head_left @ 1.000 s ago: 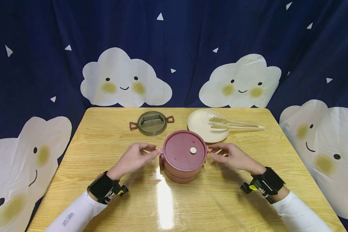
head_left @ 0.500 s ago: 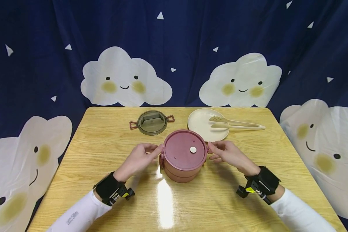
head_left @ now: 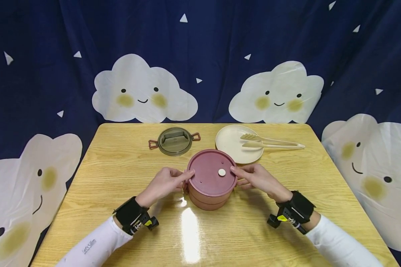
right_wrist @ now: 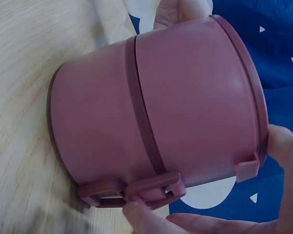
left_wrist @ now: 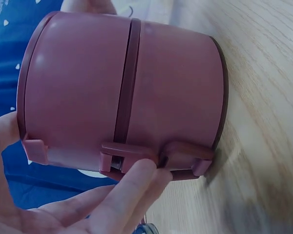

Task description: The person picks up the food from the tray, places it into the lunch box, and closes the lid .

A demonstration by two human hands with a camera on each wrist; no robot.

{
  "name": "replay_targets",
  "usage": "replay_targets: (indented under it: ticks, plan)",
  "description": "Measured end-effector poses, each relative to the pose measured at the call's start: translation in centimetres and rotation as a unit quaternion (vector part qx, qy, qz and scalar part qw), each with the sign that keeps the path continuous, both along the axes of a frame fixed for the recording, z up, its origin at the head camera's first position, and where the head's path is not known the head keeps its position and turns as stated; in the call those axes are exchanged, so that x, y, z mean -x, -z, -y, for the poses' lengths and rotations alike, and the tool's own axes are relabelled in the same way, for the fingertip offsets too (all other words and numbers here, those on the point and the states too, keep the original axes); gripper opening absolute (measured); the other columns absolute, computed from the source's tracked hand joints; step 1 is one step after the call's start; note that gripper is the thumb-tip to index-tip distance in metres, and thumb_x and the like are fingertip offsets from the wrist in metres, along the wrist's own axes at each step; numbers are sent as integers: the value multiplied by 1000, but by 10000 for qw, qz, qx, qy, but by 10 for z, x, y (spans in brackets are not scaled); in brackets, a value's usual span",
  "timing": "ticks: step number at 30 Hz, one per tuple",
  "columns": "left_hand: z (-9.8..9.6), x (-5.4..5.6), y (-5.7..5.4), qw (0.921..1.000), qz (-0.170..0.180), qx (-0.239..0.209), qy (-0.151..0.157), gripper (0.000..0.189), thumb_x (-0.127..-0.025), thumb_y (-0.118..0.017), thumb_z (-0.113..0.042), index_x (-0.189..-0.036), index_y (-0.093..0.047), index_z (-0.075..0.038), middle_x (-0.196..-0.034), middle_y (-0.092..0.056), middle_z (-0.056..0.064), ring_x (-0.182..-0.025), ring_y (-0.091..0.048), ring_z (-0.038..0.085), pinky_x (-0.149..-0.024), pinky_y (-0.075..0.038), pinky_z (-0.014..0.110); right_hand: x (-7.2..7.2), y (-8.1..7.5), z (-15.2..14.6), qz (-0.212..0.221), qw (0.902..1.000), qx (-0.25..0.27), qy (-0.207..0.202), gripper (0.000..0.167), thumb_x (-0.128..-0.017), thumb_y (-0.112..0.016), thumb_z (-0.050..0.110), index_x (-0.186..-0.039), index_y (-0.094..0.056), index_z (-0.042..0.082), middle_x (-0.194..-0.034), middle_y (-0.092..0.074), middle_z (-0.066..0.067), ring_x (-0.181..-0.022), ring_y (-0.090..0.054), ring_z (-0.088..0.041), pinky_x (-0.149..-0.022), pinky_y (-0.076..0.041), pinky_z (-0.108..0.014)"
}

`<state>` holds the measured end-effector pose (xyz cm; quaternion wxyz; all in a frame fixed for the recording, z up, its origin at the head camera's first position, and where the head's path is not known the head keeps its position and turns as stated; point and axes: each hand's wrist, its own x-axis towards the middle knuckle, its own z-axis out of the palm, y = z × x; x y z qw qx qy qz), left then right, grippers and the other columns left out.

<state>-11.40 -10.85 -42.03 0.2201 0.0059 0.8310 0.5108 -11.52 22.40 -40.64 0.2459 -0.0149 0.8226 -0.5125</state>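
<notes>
A round two-tier lunch box [head_left: 208, 178] in dusty pink stands upright on the table, its lid on, with a small white button in the lid. My left hand [head_left: 163, 183] grips its left side: the thumb lies on the lid's edge, and in the left wrist view the fingertips [left_wrist: 144, 170] press at the side latch [left_wrist: 129, 155]. On the other side my right hand [head_left: 260, 180] grips it the same way, thumb over the lid rim. In the right wrist view its fingertips [right_wrist: 134, 209] touch the lower edge of the other latch [right_wrist: 154, 187].
Behind the lunch box to the left lies a dark see-through lid [head_left: 175, 142] with two reddish loop handles. A cream plate [head_left: 228, 144] sits behind it to the right, with beige tongs [head_left: 274, 144] lying across its rim. A dark blue cloud-print curtain [head_left: 214, 37] hangs behind the wooden table [head_left: 127, 155].
Both hands have closed in on the lunch box from its two sides. The thumbs have moved from beside the rim onto the lid. The lunch box has stayed in place.
</notes>
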Motion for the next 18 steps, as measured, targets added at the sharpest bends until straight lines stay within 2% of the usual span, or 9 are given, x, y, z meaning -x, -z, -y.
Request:
replay_targets:
  ticks: [3, 5, 7, 9, 11, 14, 18]
  plan:
    - [2, 1, 0, 9999, 101, 29, 21, 62, -88, -71, -71, -97, -82, -11, -98, -82, 6, -93, -80, 23, -98, -58, 44, 0, 3, 0, 41, 10000, -24, 25, 67, -104, -61, 52, -145, -61, -1, -128, -76, -19, -111, -78, -28, -100, -60, -51]
    - [2, 1, 0, 9999, 126, 79, 64, 62, -87, -71, -72, -84, -79, -11, -89, -81, 8, -92, -81, 22, -98, -58, 44, 1, 5, -1, 72, 9998, -56, 148, 65, -102, -63, 54, -142, -65, 1, -125, -78, -16, -110, -78, -28, -99, -61, -50]
    - [3, 1, 0, 9998, 105, 175, 88, 64, -86, -71, -74, -69, -70, -13, -75, -76, 6, -89, -80, 19, -96, -57, 40, 1, 7, -1, 70, 9997, -74, 201, 63, -102, -64, 53, -137, -68, 1, -121, -79, -15, -109, -79, -29, -99, -61, -50]
    - [3, 2, 0, 9997, 97, 199, 80, 65, -85, -72, -74, -59, -58, -16, -59, -64, 1, -87, -80, 19, -92, -55, 37, 0, 9, -1, 83, 9995, -93, 286, 59, -101, -65, 53, -129, -73, 2, -117, -81, -13, -107, -79, -29, -97, -61, -48]
    - [3, 2, 0, 9997, 70, 229, 74, 68, -84, -73, -74, -53, -48, -18, -50, -50, -4, -85, -79, 21, -87, -52, 32, 0, 12, 0, 102, 9992, -100, 381, 55, -100, -66, 53, -120, -77, 4, -111, -82, -11, -105, -80, -29, -94, -62, -45]
    - [4, 1, 1, 9996, 21, 262, 78, 69, -84, -73, -73, -51, -44, -20, -49, -37, -11, -80, -76, 25, -78, -47, 29, 1, 14, 1, 100, 9990, -103, 429, 52, -99, -67, 53, -112, -79, 4, -106, -83, -10, -104, -80, -29, -92, -62, -41]
    - [3, 2, 2, 9995, -24, 291, 85, 68, -85, -73, -73, -52, -48, -18, -49, -43, -9, -77, -73, 28, -74, -45, 28, 1, 15, 1, 83, 9989, -72, 466, 52, -99, -68, 52, -109, -79, 3, -103, -83, -10, -102, -80, -30, -90, -63, -40]
